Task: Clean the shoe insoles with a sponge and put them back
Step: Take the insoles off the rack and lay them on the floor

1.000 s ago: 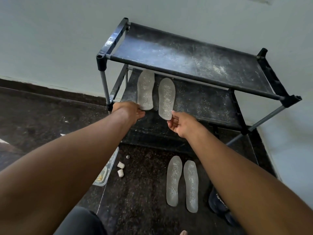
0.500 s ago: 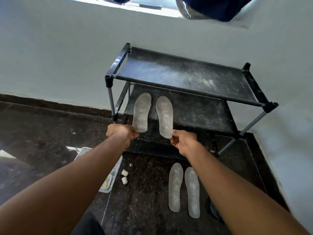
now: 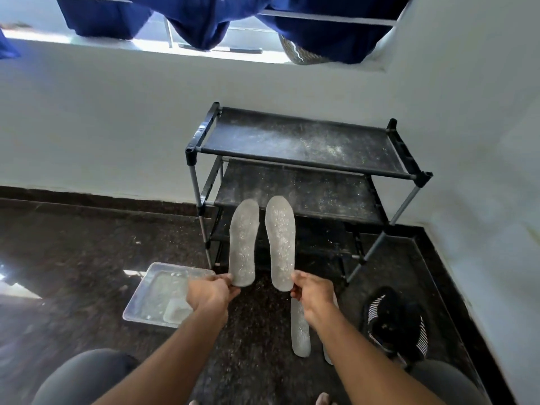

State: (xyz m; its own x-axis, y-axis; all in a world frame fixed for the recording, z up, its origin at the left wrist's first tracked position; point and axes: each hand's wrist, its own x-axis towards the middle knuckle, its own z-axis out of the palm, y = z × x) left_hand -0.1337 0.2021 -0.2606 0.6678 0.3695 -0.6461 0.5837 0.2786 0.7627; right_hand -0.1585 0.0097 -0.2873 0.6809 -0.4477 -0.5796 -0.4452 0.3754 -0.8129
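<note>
I hold two pale grey, speckled insoles out in front of the shoe rack. My left hand pinches the heel of the left insole. My right hand pinches the heel of the right insole. Both insoles point away from me, off the shelf, in the air. Two more insoles lie on the dark floor under my right forearm, partly hidden by it. A pale sponge lies in a clear tray on the floor to the left.
The black three-shelf rack stands against the white wall in the corner. A black shoe with white stripes sits on the floor at the right. Dark blue cloth hangs from the window above. My knees are at the bottom edge.
Both hands took the two insoles by their heels and pulled them off the rack's middle shelf toward me. My view has backed away and tilted up, showing the window and the whole tray.
</note>
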